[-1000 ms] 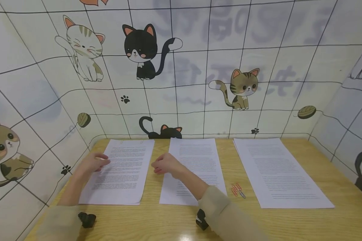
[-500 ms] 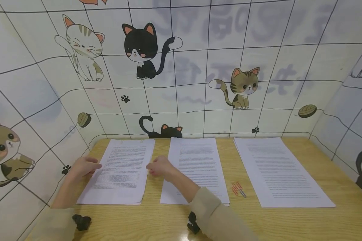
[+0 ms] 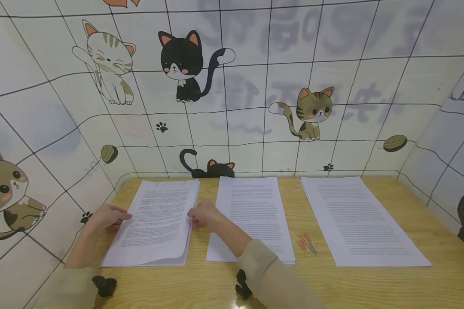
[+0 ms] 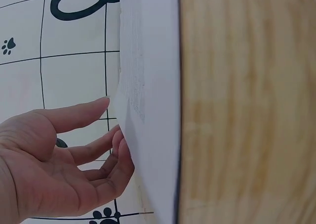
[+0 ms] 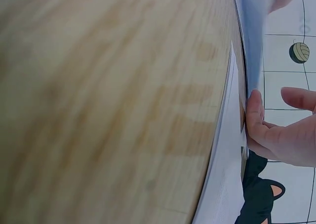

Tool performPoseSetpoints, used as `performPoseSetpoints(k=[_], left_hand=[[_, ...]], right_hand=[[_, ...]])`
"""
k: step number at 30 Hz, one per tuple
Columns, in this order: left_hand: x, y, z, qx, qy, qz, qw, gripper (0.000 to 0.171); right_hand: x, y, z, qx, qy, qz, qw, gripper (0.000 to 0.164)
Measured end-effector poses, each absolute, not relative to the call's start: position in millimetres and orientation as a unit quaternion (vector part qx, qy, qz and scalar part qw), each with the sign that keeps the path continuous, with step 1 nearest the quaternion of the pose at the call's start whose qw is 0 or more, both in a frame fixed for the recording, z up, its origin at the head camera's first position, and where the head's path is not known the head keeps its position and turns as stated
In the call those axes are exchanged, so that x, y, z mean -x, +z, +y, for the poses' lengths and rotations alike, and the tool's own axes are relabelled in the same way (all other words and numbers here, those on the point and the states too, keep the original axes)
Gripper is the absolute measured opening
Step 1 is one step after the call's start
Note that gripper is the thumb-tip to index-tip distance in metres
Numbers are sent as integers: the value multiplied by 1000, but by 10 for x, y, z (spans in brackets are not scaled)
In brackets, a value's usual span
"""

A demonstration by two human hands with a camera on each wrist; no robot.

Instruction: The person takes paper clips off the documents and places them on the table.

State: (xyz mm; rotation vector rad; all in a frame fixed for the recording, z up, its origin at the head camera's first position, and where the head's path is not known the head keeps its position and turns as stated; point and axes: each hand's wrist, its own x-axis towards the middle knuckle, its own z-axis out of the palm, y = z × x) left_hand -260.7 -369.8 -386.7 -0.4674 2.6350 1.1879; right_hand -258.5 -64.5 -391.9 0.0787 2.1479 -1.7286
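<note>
One stack of printed sheets (image 3: pixel 154 223) lies at the left of the desk (image 3: pixel 178 287), its upper sheets lifting at the near right corner. Your left hand (image 3: pixel 107 216), thumb and fingers apart, touches its left edge; your right hand (image 3: pixel 205 213), thumb held away from the fingers, touches its right edge. Rightward lie a middle stack (image 3: pixel 251 206), some paper clips (image 3: pixel 303 243) and a third stack (image 3: pixel 355 219)
</note>
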Motion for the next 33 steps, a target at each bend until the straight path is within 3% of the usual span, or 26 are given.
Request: performPoseSetpoints(k=[15, 28, 30, 33], left_hand=[[2608, -3877, -3780, 152, 406, 893, 124, 58], [2510, -3786, -3792, 93, 450, 884, 88, 54], [2495, -3779, -3811, 87, 458, 880, 86, 58], [2466, -3761, -3824, 78, 471, 875, 85, 58]], right_hand=[[2562, -3844, -717, -25, -603, 774, 192, 23], [2600, -3890, -688, -23, -652, 732, 198, 67], [2605, -3896, -678, -17, -654, 730, 196, 61], [2603, -3901, -662, -4, -653, 733, 190, 36]])
